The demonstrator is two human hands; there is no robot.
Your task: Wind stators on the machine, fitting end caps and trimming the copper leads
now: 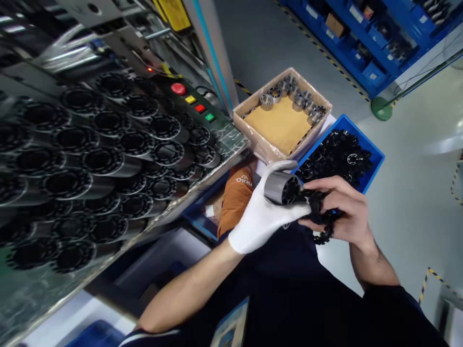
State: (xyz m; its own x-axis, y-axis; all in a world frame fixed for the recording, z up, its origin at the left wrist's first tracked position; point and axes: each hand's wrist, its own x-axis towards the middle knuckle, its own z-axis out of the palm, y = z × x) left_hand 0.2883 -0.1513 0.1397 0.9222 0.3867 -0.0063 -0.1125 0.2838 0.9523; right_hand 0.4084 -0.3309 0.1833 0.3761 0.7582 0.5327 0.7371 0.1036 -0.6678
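Grip of the white-gloved left hand (258,212) closed around a grey metal cylinder (277,188), near the open cardboard box (256,140); bare right hand (347,208) pinching black toothed rings (321,218) at the cylinder's end.

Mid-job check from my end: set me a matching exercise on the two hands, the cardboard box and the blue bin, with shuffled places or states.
Things
1. Left hand
2. Right hand
3. Cardboard box
4. Blue bin

Places or states
A. Has metal rings standing on a yellow sheet
B. White-gloved, holding a metal cylinder
C. Heaped with black parts
D. Bare, holding black ring-shaped pieces

Right pairs: 1-B, 2-D, 3-A, 4-C
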